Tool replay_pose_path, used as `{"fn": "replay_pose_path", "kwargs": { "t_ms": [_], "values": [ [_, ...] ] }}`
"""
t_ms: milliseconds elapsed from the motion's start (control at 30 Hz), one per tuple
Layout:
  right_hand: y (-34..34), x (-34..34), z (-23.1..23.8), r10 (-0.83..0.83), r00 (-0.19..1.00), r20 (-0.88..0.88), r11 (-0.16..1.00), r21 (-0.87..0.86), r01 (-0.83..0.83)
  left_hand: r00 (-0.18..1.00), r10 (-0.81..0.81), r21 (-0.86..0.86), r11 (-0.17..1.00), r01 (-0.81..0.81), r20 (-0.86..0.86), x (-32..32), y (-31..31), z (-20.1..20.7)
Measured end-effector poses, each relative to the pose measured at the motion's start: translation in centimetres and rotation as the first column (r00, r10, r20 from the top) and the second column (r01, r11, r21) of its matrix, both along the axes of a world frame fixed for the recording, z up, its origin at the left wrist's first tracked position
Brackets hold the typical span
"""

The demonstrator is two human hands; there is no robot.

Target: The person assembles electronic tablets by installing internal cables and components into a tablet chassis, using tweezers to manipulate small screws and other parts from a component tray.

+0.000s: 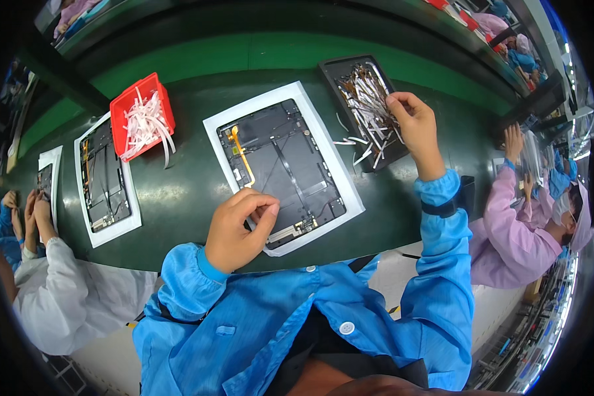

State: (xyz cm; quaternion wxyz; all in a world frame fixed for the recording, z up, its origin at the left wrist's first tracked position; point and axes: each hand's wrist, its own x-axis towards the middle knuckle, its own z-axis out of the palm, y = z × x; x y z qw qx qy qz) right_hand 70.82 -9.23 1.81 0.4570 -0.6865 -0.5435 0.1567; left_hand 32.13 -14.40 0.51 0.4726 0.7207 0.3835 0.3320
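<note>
Dark green conveyor bench (178, 191) fills the frame's middle, carrying an opened dark tablet chassis on a white tray (282, 165) at centre. Left hand (239, 228) rests at its lower left edge, fingertips pinched narrow on something too small to tell. Right hand (416, 129), upper right, pinches a strip over the black tray of thin white strips (363, 109); best lift one strip cleanly, I judge.

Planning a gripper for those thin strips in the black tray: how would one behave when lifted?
Each strip looks thin, so probably light and floppy. They lie tangled in the tray, so neighbours may come along. The right hand pinches with fingertips.
</note>
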Motion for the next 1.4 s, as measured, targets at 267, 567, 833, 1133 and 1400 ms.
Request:
{"fn": "replay_pose_path", "kwargs": {
  "t_ms": [267, 567, 833, 1133, 1400],
  "values": [
    [0.0, 0.7, 0.1, -0.042, 0.997, 0.063, 0.993, -0.109, 0.049, 0.996, -0.038, -0.137, 0.989, 0.050, 0.085, 0.6, 0.2, 0.8],
    [-3.5, -6.0, 3.2, 0.409, 0.770, 0.489, 0.841, 0.125, -0.526, 0.922, 0.194, -0.753, 0.643, 0.137, 0.334, 1.0, 1.6, 2.6],
    [-8.0, -13.9, 3.7, 0.565, 0.482, 0.670, 0.575, 0.099, -0.812, 0.869, -0.216, -0.817, 0.299, 0.492, 0.445, -2.7, 0.5, 0.6],
    [-12.3, -19.6, -0.4, 0.521, 0.730, -0.442, 0.800, -0.045, -0.599, 0.960, 0.008, -0.524, 0.839, 0.146, 0.281, -2.3, -5.1, -0.6],
    [-11.0, -20.6, 0.0, 0.440, 0.787, -0.431, 0.835, -0.126, -0.536, 0.970, -0.011, -0.586, 0.795, 0.155, 0.242, -4.2, -4.5, -1.3]
  ]
}}
